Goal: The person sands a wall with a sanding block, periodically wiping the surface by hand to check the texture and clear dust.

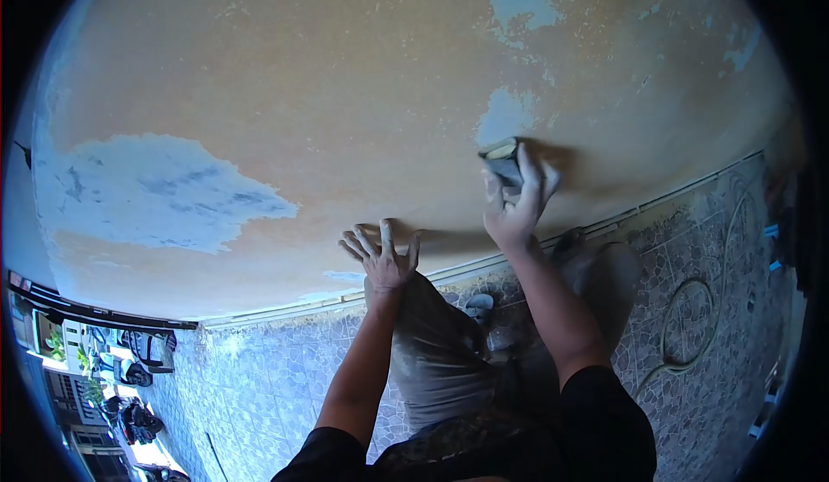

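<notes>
The right hand [518,201] presses a small dark sanding block [501,158] against the wall [328,76], with the fingers [528,167] laid over the block's back and curled around its far edge, so that the block shows only just beyond and to the left of the fingertips. The thumb's grip on the near side cannot be made out. Directly past those fingertips lies a pale blue-grey patch [505,115] where the orange coat is gone, and its lower end is almost touching the block. The left hand [384,258] rests flat on the same wall, palm down and holding nothing, with its fingers [361,242] spread wide like a fan. It sits near the right hand, lower on the wall, and the two do not touch. Well off to the left of the spread fingers is a much larger bare patch [155,193] with a ragged edge. Below both wrists a thin light strip [673,193] runs along the foot of the wall, where it meets the patterned tile floor [259,378]. Between the forearms, nearer than the fingers, the person's grey trousers [440,352] fill the view, with a shoe [479,305] beside them. A coiled hose [686,327] lies on the tiles to the right of the right forearm, well apart from the fingers.
</notes>
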Motion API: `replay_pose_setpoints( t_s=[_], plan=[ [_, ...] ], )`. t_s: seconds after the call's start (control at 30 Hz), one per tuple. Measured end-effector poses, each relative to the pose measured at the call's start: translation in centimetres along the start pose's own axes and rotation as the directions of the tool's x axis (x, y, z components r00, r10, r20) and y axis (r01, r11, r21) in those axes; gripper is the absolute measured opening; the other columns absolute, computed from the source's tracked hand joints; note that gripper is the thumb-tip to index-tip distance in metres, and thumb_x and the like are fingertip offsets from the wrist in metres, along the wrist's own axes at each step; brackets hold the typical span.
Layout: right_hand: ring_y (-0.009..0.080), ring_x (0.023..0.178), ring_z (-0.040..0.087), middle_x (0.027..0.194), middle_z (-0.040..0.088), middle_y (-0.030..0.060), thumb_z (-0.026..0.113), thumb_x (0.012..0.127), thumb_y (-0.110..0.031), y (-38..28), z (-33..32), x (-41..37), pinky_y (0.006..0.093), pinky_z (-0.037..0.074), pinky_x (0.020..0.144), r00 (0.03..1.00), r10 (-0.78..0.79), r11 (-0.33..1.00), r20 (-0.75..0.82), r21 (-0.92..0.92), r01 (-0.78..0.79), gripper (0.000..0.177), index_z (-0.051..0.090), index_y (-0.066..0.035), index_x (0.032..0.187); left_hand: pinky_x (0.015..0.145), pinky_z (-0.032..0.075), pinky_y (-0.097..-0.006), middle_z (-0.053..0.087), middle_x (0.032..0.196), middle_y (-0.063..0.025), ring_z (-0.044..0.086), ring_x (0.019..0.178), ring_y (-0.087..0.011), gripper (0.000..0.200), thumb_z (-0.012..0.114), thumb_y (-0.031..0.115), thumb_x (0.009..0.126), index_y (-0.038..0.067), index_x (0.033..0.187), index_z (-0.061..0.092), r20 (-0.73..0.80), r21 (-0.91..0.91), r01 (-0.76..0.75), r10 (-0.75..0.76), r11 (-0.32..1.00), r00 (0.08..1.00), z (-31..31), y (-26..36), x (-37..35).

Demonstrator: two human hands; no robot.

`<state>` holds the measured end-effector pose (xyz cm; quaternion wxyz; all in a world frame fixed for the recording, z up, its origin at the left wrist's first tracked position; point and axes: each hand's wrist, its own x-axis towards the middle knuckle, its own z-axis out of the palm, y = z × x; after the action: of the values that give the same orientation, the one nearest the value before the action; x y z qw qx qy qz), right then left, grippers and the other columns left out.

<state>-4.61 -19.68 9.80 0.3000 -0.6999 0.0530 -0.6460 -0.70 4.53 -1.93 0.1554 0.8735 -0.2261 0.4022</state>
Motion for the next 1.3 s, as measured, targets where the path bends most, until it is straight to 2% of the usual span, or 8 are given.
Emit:
replay_pose_setpoints(
  t_s=[0.1,0.33,0.57,0.7,0.8,0.97,1.13,1.3],
  plan=[
    [0.0285,0.105,0.052,0.12,0.047,0.0188,0.076,0.09,-0.017,-1.2,0.5,4.4,0.0418,0.047,0.087,0.934,0.326,0.922,-0.146,0.265,-0.28,0.055,0.054,0.004,0.136,0.113,0.005,-0.0753,0.008,0.162,-0.0286,0.0,0.148,-0.0574,0.081,0.077,0.052,0.081,0.016,0.147,0.046,-0.013,-0.015,0.024,-0.025,1.0,1.0,0.5,0.2,0.0],
    [0.0246,0.101,0.052,0.11,0.054,0.0036,0.077,0.087,-0.028,-1.0,0.2,-2.1,0.0415,0.041,0.088,0.71,-0.526,0.798,0.469,-0.016,0.602,0.046,0.066,-0.012,0.129,0.113,0.002,-0.0745,0.008,0.158,-0.0376,-0.003,0.147,-0.0589,0.093,0.075,0.055,0.081,0.003,0.15,0.039,-0.073,0.0,0.014,-0.014,1.0,0.997,1.3,1.4,0.7],
    [0.0309,0.105,0.05,0.118,0.049,0.0172,0.075,0.091,-0.021,-5.1,2.0,8.8,0.0428,0.045,0.088,0.975,0.079,0.993,-0.208,0.104,-0.058,0.052,0.057,0.0,0.135,0.117,0.001,-0.0691,0.005,0.162,-0.033,-0.004,0.15,-0.053,0.103,0.072,0.059,0.083,-0.002,0.153,0.028,-0.142,-0.11,0.159,-0.174,0.981,0.975,1.3,0.9,1.0],
    [0.0289,0.104,0.049,0.115,0.051,0.0142,0.074,0.092,-0.026,-1.8,0.2,2.1,0.0433,0.041,0.091,0.69,-0.599,0.749,0.406,-0.022,0.662,0.051,0.058,-0.003,0.135,0.117,0.0,-0.0683,0.007,0.163,-0.0296,-0.004,0.151,-0.0495,0.097,0.07,0.061,0.084,0.001,0.151,0.035,-0.179,-0.124,0.157,-0.178,0.98,0.968,1.9,1.1,0.8],
    [0.0273,0.102,0.049,0.113,0.052,0.013,0.074,0.092,-0.028,-0.7,-1.0,3.1,0.043,0.038,0.092,0.649,-0.615,0.71,0.449,-0.044,0.703,0.05,0.059,-0.005,0.134,0.117,-0.001,-0.0674,0.003,0.161,-0.0365,-0.004,0.15,-0.0527,0.106,0.071,0.058,0.084,-0.005,0.154,0.023,-0.164,-0.043,0.113,-0.119,0.993,0.979,0.9,0.9,1.1],
    [0.0298,0.106,0.052,0.122,0.045,0.0171,0.073,0.093,-0.02,-3.6,0.5,9.1,0.0409,0.051,0.082,0.983,0.121,0.993,-0.135,0.0,-0.122,0.051,0.055,-0.002,0.137,0.118,-0.002,-0.0666,0.003,0.164,-0.0312,-0.004,0.151,-0.0515,0.098,0.069,0.05,0.088,0.0,0.157,0.022,-0.102,-0.067,0.157,-0.163,0.985,0.981,-0.5,0.1,1.1],
    [0.0268,0.101,0.05,0.117,0.05,0.0107,0.077,0.09,-0.027,-1.4,1.4,1.8,0.0427,0.043,0.088,0.834,-0.493,0.859,0.248,-0.013,0.512,0.049,0.061,-0.006,0.131,0.118,-0.003,-0.0656,0.007,0.164,-0.0294,-0.003,0.152,-0.0494,0.095,0.071,0.047,0.087,0.001,0.157,0.025,-0.2,-0.058,0.096,-0.106,0.994,0.974,-4.7,1.4,7.3],
    [0.0287,0.104,0.049,0.119,0.05,0.0147,0.077,0.09,-0.017,-1.2,0.7,4.6,0.0405,0.046,0.086,0.943,-0.307,0.952,0.13,0.056,0.302,0.052,0.057,0.001,0.135,0.119,-0.006,-0.0629,0.02,0.163,-0.0246,0.003,0.153,-0.0459,0.084,0.071,0.047,0.087,0.007,0.153,0.039,-0.259,-0.128,0.109,-0.14,0.986,0.956,-6.1,2.7,10.9]
  ],
)
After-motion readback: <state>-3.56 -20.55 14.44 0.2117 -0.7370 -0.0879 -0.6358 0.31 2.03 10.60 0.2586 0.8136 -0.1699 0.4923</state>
